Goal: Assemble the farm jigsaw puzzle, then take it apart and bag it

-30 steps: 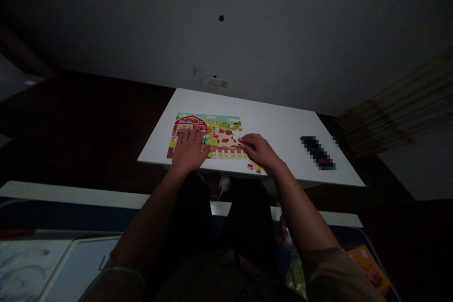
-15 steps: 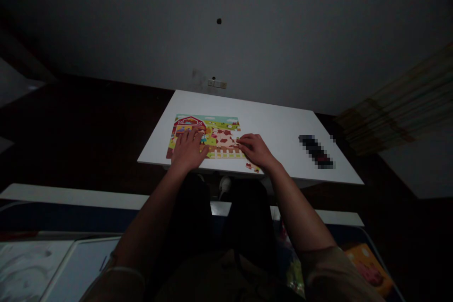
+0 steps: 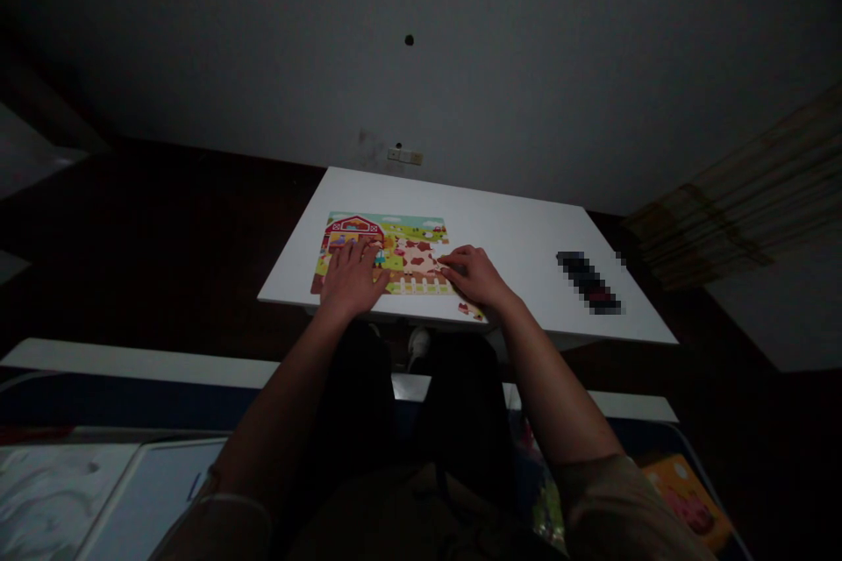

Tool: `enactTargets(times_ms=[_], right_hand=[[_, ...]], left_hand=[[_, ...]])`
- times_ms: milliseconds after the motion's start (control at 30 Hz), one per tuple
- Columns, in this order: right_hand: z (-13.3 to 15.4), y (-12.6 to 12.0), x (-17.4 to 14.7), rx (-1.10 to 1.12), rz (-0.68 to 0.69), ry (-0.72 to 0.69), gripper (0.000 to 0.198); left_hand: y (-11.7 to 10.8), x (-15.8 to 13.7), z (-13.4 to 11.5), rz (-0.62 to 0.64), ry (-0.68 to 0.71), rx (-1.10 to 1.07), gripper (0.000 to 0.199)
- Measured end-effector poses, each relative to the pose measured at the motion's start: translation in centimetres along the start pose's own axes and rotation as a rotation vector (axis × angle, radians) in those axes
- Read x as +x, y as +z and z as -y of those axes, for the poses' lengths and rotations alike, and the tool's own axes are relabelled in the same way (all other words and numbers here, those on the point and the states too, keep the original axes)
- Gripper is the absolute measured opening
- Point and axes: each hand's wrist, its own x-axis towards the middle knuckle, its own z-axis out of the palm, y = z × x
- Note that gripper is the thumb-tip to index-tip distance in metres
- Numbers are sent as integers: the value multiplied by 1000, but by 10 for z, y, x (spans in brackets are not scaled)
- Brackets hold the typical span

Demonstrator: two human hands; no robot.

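Note:
A farm-scene jigsaw puzzle [image 3: 417, 259] with a red barn, a spotted cow and a white fence lies on the white table. My left hand [image 3: 352, 279] rests flat on its left part, fingers spread, covering some of the picture. At the puzzle's uneven right edge, beside the cow, my right hand [image 3: 474, 273] has its thumb and fingertips pinched together on a puzzle piece [image 3: 439, 263], mostly hidden by the fingers. Below that hand, near the table's front edge, lies a loose puzzle piece [image 3: 466, 309], partly covered by the wrist side.
On the right of the white table [image 3: 519, 228] is a dark pixelated object [image 3: 588, 282]. A bench [image 3: 132, 364] stands on the near side, with a white board [image 3: 164, 491] at left and an orange picture [image 3: 688, 500] at right. A wall rises behind the table.
My right fingertips have shifted very slightly at the puzzle's right edge. My left hand stays flat in place; the whole view has moved a little.

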Motion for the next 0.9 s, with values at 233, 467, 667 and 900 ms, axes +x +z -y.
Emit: enactTargets(times_ms=[233, 467, 667, 900], right_hand=[[6, -3, 8, -15, 37, 87, 36], [10, 0, 16, 72, 38, 153, 48], [0, 9, 18, 278, -127, 193, 39], [-10, 20, 39, 328, -207, 288, 47]], left_hand=[[-1, 1, 0, 11, -5, 1, 52], [-2, 1, -1, 21, -18, 2, 54], [-4, -1, -1, 13, -1, -15, 52], [-8, -1, -3, 35, -29, -17, 52]])
